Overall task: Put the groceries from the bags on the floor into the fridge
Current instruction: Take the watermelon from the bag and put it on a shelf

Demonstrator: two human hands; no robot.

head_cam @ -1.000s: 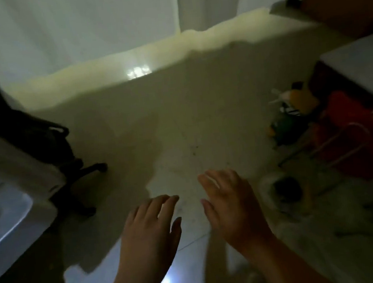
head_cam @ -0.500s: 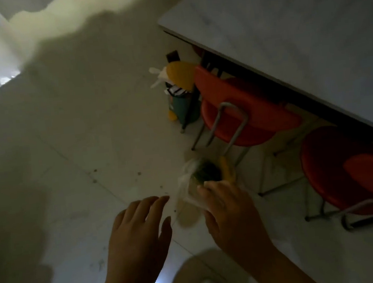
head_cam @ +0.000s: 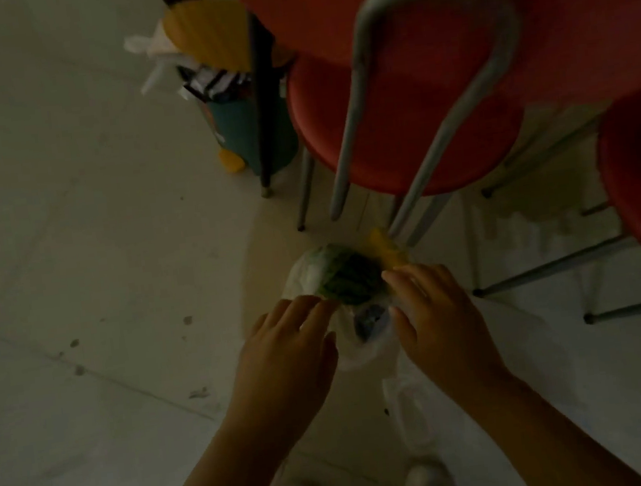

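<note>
Pale floor tiles fill the dim room. Both arms reach forward and down, palms facing the floor. The left hand has its fingers spread and loose, tips at the near-left edge of a clear plastic bag; the right hand is likewise uncurled at its right edge. Neither visibly grips it. The bag lies on the floor beside a red chair, holding leafy greens and something yellow. A teal bin stands farther off.
</note>
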